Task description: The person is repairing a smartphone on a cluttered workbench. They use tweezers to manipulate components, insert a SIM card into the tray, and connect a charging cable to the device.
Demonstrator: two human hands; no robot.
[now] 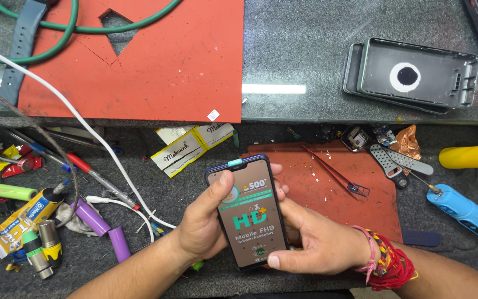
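Cluttered grey table [316, 50] carries a red mat [156, 66] up top and two stacked phone back covers [416, 75], both empty shells. Lower down, a second red mat [327, 194] holds tweezers [336, 178]. Both hands grip a phone [248, 213] just above it: the left hand [203, 224] wraps its left edge, thumb on the screen; the right hand [319, 241] closes around the lower right. Purple cells [106, 230] lie left.

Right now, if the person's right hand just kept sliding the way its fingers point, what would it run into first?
The right hand points leftward across the phone, so it would meet the left hand gripping the other edge almost at once. Beyond that lie two purple cylinders, though depth is hard to judge.
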